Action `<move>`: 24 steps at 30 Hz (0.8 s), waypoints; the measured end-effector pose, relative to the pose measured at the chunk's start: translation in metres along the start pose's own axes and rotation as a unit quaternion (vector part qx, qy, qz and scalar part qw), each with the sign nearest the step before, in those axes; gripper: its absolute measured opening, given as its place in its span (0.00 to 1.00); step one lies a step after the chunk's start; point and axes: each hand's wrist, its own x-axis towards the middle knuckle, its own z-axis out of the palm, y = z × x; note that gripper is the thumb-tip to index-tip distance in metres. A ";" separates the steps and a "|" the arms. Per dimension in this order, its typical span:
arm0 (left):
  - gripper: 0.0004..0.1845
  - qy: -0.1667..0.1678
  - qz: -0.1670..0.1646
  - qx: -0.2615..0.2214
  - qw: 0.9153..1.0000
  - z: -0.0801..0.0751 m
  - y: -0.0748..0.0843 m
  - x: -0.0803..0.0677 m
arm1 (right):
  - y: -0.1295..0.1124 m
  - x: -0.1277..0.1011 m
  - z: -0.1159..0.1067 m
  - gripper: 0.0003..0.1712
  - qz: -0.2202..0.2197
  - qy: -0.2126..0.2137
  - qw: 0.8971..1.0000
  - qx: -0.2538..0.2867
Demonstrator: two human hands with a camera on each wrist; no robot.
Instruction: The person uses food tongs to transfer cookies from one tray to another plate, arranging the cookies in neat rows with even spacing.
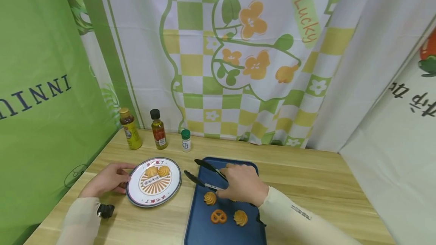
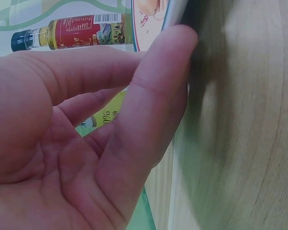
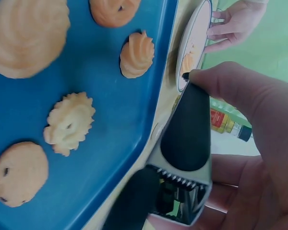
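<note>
My left hand (image 1: 107, 180) pinches the left rim of a white patterned plate (image 1: 139, 192), thumb and fingers at its edge. Two golden swirl cookies (image 1: 164, 171) lie together on that plate. Over a blue tray (image 1: 204, 235), my right hand (image 1: 243, 184) holds black-tipped metal tongs (image 1: 195, 179). The tongs' tips are spread apart with nothing between them, pointing toward the plate. On the tray lie swirl cookies (image 1: 240, 217) and a pretzel (image 1: 218, 216). The right wrist view also shows a scallop-edged cookie (image 3: 69, 123) and a round cookie with dark bits (image 3: 20, 173).
Behind the plate stand a yellow-capped bottle (image 1: 133, 137), an olive oil bottle (image 1: 159, 133) with a black cap and a green-capped shaker (image 1: 186, 143). Printed curtains (image 1: 190, 67) hang along the back and sides of the wooden table (image 1: 316, 184).
</note>
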 end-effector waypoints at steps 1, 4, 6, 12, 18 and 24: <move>0.31 0.000 0.000 -0.001 1.000 0.000 0.000 0.000 | 0.001 -0.003 -0.001 0.36 -0.002 0.004 1.000 0.002; 0.31 0.001 0.000 -0.001 1.000 0.000 0.000 0.000 | 0.004 -0.014 0.000 0.35 -0.013 0.012 1.000 0.011; 0.31 0.003 -0.003 0.001 1.000 0.001 0.000 0.000 | 0.006 -0.020 0.000 0.35 -0.016 0.009 0.999 0.027; 0.31 0.001 0.001 0.000 1.000 0.001 0.001 0.001 | 0.013 -0.042 -0.001 0.38 -0.002 -0.029 0.999 0.041; 0.31 -0.002 0.000 0.001 1.000 0.001 0.002 0.001 | 0.018 -0.064 -0.001 0.37 0.005 -0.033 0.999 0.016; 0.31 -0.002 -0.001 0.007 1.000 -0.001 -0.001 0.000 | 0.016 -0.079 0.002 0.36 -0.004 -0.022 1.000 -0.009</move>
